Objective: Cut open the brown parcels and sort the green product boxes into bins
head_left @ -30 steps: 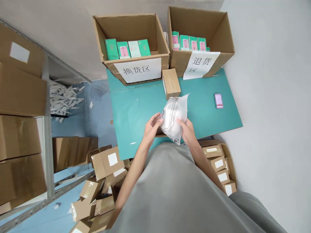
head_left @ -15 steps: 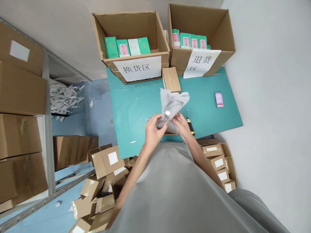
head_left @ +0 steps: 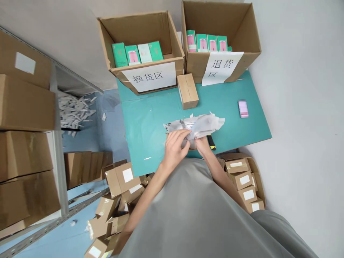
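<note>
Worktop (head_left: 142, 143): green, lies flat under the hands against a pale wall (head_left: 303, 71).
Left hand (head_left: 176, 147): half curled, with a narrow gap between thumb and fingers; touches the near side of the bag; cannot tell whether it is gripped.
Right hand (head_left: 202, 145): closed on the lower edge of the bag, fingertips partly hidden.
Bag (head_left: 206, 125): whitish, crumpled, printed with dark lines; raised over the near part of the worktop, spread wide between and beyond the hands.
Black-and-yellow tool (head_left: 211, 142): lies just beside the right hand, partly covered by the bag.
Small brown box (head_left: 190, 91): closed, stands beyond the bag, near the big cartons.
Pink item (head_left: 243, 109): pixelated, lies toward the right end.
Left big carton (head_left: 145, 28): open, holds four small boxes (head_left: 119, 55), mostly green; marked 换货区.
Right big carton (head_left: 197, 70): open, holds a row of green-and-pink boxes (head_left: 212, 43); marked 退货区.
Floor: crowded with brown cartons (head_left: 120, 179) left of the body, more (head_left: 243, 179) right.
Shelf (head_left: 57, 143): stacked with cartons, far left.
</note>
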`<state>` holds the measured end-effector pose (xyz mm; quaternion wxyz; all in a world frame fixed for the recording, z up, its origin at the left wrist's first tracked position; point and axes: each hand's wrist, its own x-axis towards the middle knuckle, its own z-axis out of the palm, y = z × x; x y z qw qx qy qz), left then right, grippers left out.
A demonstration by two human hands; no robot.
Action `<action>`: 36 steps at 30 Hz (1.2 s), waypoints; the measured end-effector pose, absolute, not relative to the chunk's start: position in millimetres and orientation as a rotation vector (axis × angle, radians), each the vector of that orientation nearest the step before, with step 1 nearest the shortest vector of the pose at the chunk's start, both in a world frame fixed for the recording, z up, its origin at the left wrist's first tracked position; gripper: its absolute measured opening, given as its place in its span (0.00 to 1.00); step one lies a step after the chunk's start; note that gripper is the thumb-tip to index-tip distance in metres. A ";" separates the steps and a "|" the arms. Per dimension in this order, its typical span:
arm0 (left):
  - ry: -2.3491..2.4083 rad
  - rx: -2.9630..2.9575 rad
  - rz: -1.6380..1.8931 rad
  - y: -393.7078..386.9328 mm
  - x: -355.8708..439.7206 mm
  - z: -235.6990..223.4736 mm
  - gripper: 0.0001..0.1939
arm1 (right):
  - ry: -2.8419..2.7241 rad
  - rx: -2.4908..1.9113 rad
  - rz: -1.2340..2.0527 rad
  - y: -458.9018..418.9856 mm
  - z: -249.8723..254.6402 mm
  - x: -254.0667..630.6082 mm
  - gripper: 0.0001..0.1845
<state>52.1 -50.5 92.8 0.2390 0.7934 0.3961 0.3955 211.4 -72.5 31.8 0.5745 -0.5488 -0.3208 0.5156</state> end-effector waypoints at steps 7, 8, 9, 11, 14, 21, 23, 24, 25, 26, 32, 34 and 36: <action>1.114 1.739 1.066 -34.0 70.6 102.8 0.22 | -0.702 -1.141 1.303 -71.8 47.3 224.3 0.31; 1.109 1.687 1.049 -32.6 73.8 101.8 0.23 | -0.694 -1.135 1.314 -72.1 48.0 226.6 0.32; 1.111 1.637 1.033 -31.4 77.2 99.9 0.23 | -0.685 -1.133 1.325 -72.6 48.0 229.4 0.33; 1.133 1.542 1.005 -29.2 84.4 93.5 0.26 | -0.661 -1.145 1.340 -74.7 47.1 236.0 0.34; 1.172 1.382 0.980 -26.9 95.1 78.7 0.30 | -0.594 -1.207 1.346 -82.3 43.8 248.4 0.35; 1.256 1.237 0.820 -26.2 110.8 44.7 0.27 | -0.366 -1.354 1.447 -105.1 24.8 277.3 0.37; 1.291 1.318 0.760 -23.5 112.3 43.8 0.27 | -0.362 -1.332 1.483 -103.0 21.6 282.9 0.36; 1.318 1.377 0.736 -20.9 112.8 45.6 0.27 | -0.364 -1.319 1.500 -99.8 21.3 285.1 0.36; 1.351 1.441 0.715 -17.4 113.3 48.5 0.27 | -0.371 -1.306 1.519 -95.4 21.9 286.9 0.35; 1.386 1.505 0.694 -13.0 114.0 52.3 0.27 | -0.383 -1.293 1.540 -90.0 23.2 288.3 0.35; 1.485 1.707 0.710 9.6 123.1 72.0 0.30 | -0.502 -1.234 1.541 -55.0 38.1 288.6 0.31; 1.530 1.701 0.755 9.3 127.7 73.2 0.31 | -0.548 -1.207 1.530 -46.8 42.7 286.0 0.29; 1.600 1.680 0.790 6.6 131.5 73.0 0.30 | -0.580 -1.184 1.520 -40.2 45.9 282.7 0.27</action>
